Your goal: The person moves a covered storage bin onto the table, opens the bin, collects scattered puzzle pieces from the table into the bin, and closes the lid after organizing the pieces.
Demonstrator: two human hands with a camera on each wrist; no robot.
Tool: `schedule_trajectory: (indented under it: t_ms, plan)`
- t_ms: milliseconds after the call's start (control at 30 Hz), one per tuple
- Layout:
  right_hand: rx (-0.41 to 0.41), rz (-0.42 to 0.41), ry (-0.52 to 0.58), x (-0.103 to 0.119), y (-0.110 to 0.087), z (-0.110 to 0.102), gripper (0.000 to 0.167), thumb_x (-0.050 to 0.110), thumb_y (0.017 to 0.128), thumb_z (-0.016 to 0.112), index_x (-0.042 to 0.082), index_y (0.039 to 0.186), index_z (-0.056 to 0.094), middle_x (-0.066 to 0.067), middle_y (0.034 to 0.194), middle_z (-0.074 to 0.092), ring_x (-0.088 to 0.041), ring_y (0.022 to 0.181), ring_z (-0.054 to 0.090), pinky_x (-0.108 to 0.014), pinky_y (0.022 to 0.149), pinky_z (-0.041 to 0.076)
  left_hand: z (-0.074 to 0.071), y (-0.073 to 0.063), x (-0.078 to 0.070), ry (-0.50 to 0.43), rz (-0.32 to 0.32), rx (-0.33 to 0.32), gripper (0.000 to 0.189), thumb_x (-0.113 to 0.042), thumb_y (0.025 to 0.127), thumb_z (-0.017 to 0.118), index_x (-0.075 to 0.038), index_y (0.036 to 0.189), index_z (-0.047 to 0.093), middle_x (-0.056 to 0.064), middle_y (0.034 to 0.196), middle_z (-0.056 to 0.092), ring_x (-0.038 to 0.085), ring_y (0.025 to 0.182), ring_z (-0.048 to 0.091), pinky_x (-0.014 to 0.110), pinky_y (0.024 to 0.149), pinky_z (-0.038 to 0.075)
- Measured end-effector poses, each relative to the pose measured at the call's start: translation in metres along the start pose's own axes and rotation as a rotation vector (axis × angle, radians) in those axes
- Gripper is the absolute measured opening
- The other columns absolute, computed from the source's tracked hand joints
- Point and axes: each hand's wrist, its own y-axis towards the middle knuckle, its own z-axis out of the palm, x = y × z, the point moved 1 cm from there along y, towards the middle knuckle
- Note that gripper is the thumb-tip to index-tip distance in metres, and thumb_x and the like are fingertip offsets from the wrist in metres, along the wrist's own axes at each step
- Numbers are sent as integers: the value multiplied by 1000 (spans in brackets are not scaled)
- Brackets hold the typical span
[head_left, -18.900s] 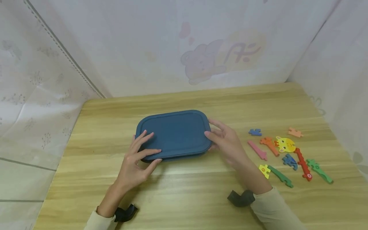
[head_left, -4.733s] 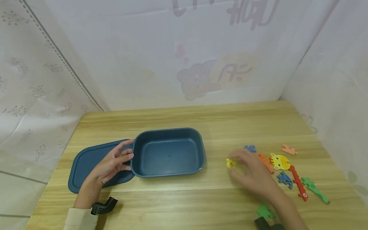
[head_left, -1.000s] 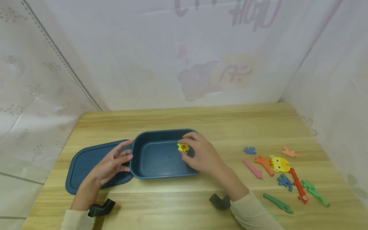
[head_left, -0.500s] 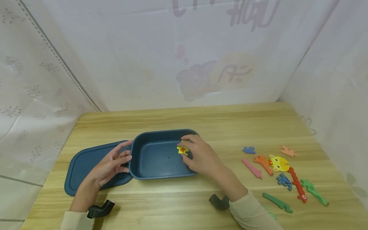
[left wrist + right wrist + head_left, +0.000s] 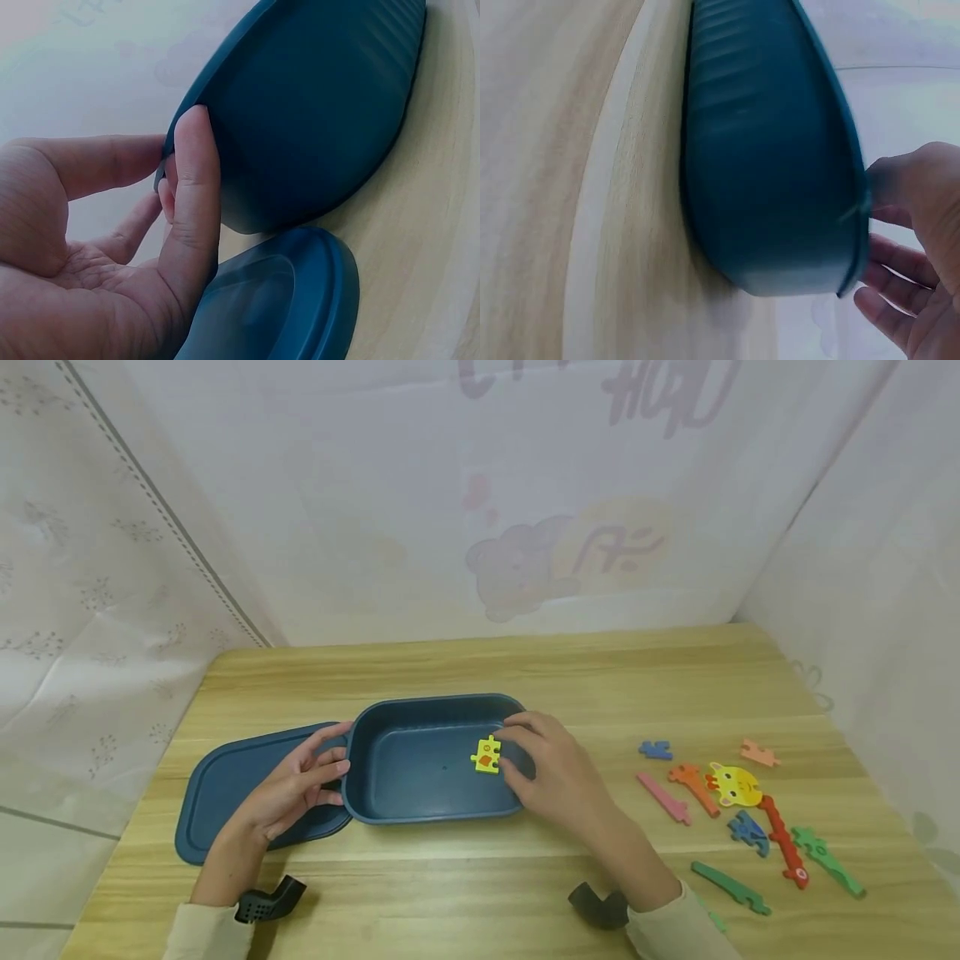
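A dark blue, open rectangular box (image 5: 408,785) stands mid-table. My left hand (image 5: 292,793) holds its left end, thumb at the rim and fingers along the outer wall; the left wrist view shows this hand (image 5: 135,247) close up. Inside the box, toward its right side, is a yellow puzzle piece (image 5: 487,756) with an orange mark. My right hand (image 5: 558,768) reaches over the right rim, its thumb and fingers spread apart, fingertips just right of the piece. In the right wrist view the box's outer wall (image 5: 772,165) hides part of this hand (image 5: 922,247).
The blue lid (image 5: 232,789) lies left of the box, partly beneath my left forearm. Several coloured puzzle pieces lie on the right of the table, among them a yellow giraffe head (image 5: 735,785), a pink piece (image 5: 664,798), a red piece (image 5: 783,843) and a dark green piece (image 5: 731,887).
Long before, the lid was on the box; now it lies to the left. The right hand has brought the yellow piece into the box, let go and drawn slightly rightward. The left hand stays put.
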Motion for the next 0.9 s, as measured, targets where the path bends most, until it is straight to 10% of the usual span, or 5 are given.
schedule_trajectory:
  t_ms: [900]
  plan:
    - [-10, 148, -77, -28, -45, -35, 36, 18, 90, 83, 12, 125, 75, -6, 126, 70, -29, 121, 66, -52, 99, 61, 2, -1, 1, 22, -5, -8, 55, -5, 112, 48, -22, 161, 28, -6, 122, 64, 7, 102, 70, 27, 80, 65]
